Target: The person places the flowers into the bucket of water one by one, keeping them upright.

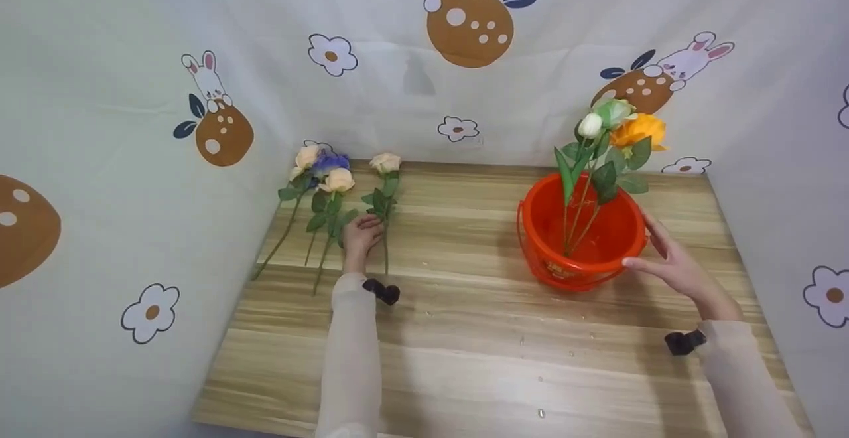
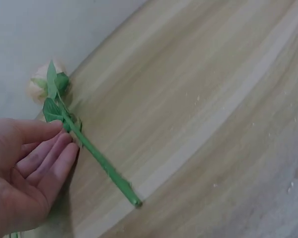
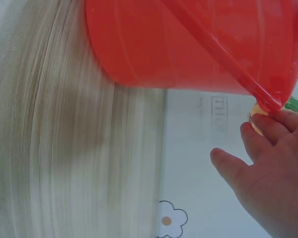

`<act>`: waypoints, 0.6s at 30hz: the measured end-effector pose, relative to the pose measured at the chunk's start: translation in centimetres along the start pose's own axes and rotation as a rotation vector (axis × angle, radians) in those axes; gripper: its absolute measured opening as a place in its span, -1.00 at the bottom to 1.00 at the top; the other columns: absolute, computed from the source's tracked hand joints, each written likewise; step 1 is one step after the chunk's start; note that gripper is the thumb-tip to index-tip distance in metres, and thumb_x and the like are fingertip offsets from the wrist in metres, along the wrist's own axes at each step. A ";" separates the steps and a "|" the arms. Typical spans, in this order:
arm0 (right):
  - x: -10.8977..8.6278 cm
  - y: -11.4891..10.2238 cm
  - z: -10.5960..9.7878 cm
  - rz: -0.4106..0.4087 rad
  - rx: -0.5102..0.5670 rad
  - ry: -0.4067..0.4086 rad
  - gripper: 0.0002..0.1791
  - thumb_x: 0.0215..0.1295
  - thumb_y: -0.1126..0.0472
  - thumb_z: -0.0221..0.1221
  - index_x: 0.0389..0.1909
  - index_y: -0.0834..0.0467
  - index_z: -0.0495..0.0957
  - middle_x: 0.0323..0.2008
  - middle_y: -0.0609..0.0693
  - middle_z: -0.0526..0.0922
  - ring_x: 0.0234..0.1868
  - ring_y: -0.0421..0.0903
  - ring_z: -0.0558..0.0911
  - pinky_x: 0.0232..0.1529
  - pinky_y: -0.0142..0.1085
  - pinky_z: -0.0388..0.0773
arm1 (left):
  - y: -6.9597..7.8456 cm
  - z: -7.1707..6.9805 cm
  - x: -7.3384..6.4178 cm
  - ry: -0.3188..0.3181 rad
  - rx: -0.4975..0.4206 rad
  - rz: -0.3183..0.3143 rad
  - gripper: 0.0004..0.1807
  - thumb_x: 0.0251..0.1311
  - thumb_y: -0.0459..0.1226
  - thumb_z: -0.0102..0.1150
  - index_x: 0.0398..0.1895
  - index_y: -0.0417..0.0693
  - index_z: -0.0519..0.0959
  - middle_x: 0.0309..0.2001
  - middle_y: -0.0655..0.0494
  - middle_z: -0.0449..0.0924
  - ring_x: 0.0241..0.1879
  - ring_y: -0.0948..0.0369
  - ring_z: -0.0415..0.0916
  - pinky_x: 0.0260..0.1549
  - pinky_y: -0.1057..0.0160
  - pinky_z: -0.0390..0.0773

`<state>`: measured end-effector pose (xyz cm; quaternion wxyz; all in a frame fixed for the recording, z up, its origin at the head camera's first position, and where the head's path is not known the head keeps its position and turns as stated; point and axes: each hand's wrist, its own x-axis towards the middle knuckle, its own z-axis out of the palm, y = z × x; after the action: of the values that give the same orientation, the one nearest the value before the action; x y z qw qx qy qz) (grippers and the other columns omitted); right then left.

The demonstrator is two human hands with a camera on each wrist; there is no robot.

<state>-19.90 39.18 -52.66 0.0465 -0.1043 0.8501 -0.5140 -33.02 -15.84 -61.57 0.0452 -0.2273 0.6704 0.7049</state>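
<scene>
In the head view my left hand (image 1: 363, 232) is beside a single pale peach rose (image 1: 385, 162) lying on the wooden table. Seen from the left wrist, its loosely bent fingertips are at the leaves and green stem (image 2: 102, 161), not visibly wrapped round it. My right hand (image 1: 676, 269) rests against the right side of a red bucket (image 1: 537, 252), thumb and fingers spread along the rim. The bucket holds a white tulip (image 1: 589, 125), a pale green flower (image 1: 613, 112) and an orange flower (image 1: 642, 131), their stems leaning on the far side.
Left of my left hand lie peach roses (image 1: 337, 180) and a purple flower (image 1: 329, 163), stems towards me. Small clear droplets or bits (image 1: 541, 413) dot the wooden table (image 1: 464, 332). Printed cloth walls (image 1: 371, 106) stand at the back and sides.
</scene>
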 end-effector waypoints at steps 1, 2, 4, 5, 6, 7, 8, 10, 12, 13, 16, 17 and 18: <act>0.0 0.0 0.0 0.007 -0.003 -0.001 0.00 0.16 0.35 0.25 0.48 0.12 -0.18 0.48 0.21 -0.15 0.45 0.19 -0.10 0.17 -0.78 0.04 | 0.0 0.1 0.0 0.000 0.029 0.011 -0.60 0.13 -0.54 0.14 0.08 -0.33 0.47 0.06 -0.22 0.51 0.03 -0.02 0.51 0.03 0.10 0.52; 0.1 -0.1 -0.1 0.012 -0.004 -0.004 0.00 0.17 0.34 0.25 0.49 0.12 -0.19 0.48 0.20 -0.16 0.45 0.20 -0.10 0.25 -0.70 0.03 | 0.0 0.1 0.0 0.002 0.079 0.029 -0.60 0.11 -0.53 0.18 0.06 -0.32 0.48 0.04 -0.21 0.53 0.01 -0.01 0.52 0.01 0.11 0.54; 0.1 -0.2 -0.1 0.023 0.003 -0.006 0.00 0.17 0.33 0.25 0.49 0.10 -0.19 0.48 0.19 -0.17 0.45 0.20 -0.12 0.39 -0.45 0.00 | 0.1 0.3 0.1 0.005 0.227 0.074 -0.60 0.06 -0.50 0.25 0.02 -0.30 0.50 -0.01 -0.18 0.56 -0.05 0.02 0.54 -0.04 0.15 0.55; 0.1 -0.3 -0.2 0.024 0.013 -0.007 0.00 0.17 0.33 0.25 0.49 0.09 -0.19 0.48 0.18 -0.17 0.45 0.21 -0.13 0.43 -0.31 -0.04 | 0.1 0.5 0.0 0.012 0.320 0.099 -0.61 0.03 -0.48 0.28 -0.01 -0.27 0.51 -0.04 -0.14 0.57 -0.07 0.04 0.54 -0.07 0.16 0.55; 0.1 -0.3 -0.2 0.025 0.016 -0.007 0.00 0.17 0.33 0.25 0.49 0.08 -0.19 0.49 0.17 -0.17 0.45 0.21 -0.13 0.44 -0.18 -0.07 | 0.3 0.6 0.0 0.019 0.418 0.123 -0.62 0.02 -0.45 0.29 -0.03 -0.25 0.51 -0.06 -0.12 0.58 -0.09 0.05 0.54 -0.08 0.17 0.55; 0.1 -0.3 -0.2 0.022 0.015 -0.004 0.00 0.17 0.33 0.25 0.49 0.08 -0.19 0.49 0.17 -0.17 0.45 0.21 -0.12 0.43 -0.13 -0.08 | 0.4 0.7 -0.1 0.032 0.515 0.144 -0.63 0.01 -0.43 0.31 -0.06 -0.21 0.51 -0.09 -0.08 0.59 -0.10 0.06 0.54 -0.11 0.17 0.54; 0.0 -0.3 -0.2 0.016 0.013 -0.003 0.00 0.17 0.33 0.25 0.49 0.08 -0.19 0.48 0.18 -0.17 0.45 0.22 -0.11 0.44 -0.15 -0.07 | 0.5 0.8 -0.1 0.048 0.613 0.159 -0.65 0.01 -0.40 0.32 -0.09 -0.17 0.51 -0.12 -0.05 0.60 -0.12 0.07 0.54 -0.13 0.17 0.54; 0.0 -0.2 -0.2 0.005 0.006 0.001 0.00 0.17 0.34 0.25 0.49 0.09 -0.19 0.48 0.19 -0.16 0.45 0.21 -0.10 0.41 -0.39 -0.01 | 0.7 1.0 -0.4 0.067 0.768 0.171 -0.71 0.04 -0.37 0.28 -0.13 -0.12 0.51 -0.16 0.00 0.60 -0.13 0.07 0.53 -0.16 0.15 0.53; -0.1 -0.1 -0.2 -0.001 -0.014 0.006 -0.01 0.17 0.33 0.25 0.49 0.09 -0.18 0.48 0.19 -0.15 0.45 0.19 -0.07 0.27 -0.66 0.05 | 0.7 1.2 -0.6 0.074 0.868 0.169 -0.77 0.08 -0.37 0.22 -0.16 -0.11 0.52 -0.18 0.01 0.60 -0.14 0.05 0.53 -0.18 0.12 0.54; -0.1 0.0 -0.2 -0.004 -0.019 0.005 0.00 0.17 0.33 0.25 0.49 0.10 -0.18 0.48 0.20 -0.15 0.45 0.19 -0.07 0.19 -0.75 0.05 | 0.7 1.2 -0.7 0.073 0.893 0.164 -0.78 0.09 -0.37 0.19 -0.16 -0.11 0.53 -0.19 0.00 0.61 -0.14 0.04 0.53 -0.18 0.12 0.54; -0.1 -0.1 -0.1 0.001 -0.009 0.000 -0.01 0.17 0.33 0.25 0.49 0.08 -0.18 0.48 0.18 -0.15 0.45 0.19 -0.10 0.33 -0.58 0.03 | 0.5 1.2 -1.1 0.058 0.917 0.151 -0.77 0.10 -0.36 0.15 -0.14 -0.15 0.57 -0.17 -0.04 0.62 -0.13 0.02 0.54 -0.17 0.12 0.56; -0.1 -0.1 -0.1 0.005 -0.004 -0.003 0.00 0.17 0.32 0.25 0.49 0.07 -0.18 0.48 0.18 -0.15 0.45 0.20 -0.11 0.40 -0.42 0.00 | 0.4 1.1 -1.2 0.053 0.905 0.141 -0.76 0.10 -0.36 0.15 -0.13 -0.17 0.58 -0.17 -0.05 0.62 -0.14 0.02 0.54 -0.17 0.13 0.56; -0.1 -0.1 0.0 0.008 0.000 -0.006 0.00 0.17 0.32 0.26 0.49 0.05 -0.17 0.48 0.17 -0.15 0.45 0.20 -0.12 0.44 -0.24 -0.04 | 0.3 0.9 -1.3 0.046 0.887 0.131 -0.74 0.11 -0.35 0.15 -0.11 -0.19 0.57 -0.16 -0.06 0.62 -0.14 0.03 0.54 -0.19 0.14 0.56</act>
<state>-19.84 39.15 -52.52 0.0512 -0.1026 0.8504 -0.5135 -32.27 -14.66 -60.80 0.0788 -0.1585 0.9216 0.3453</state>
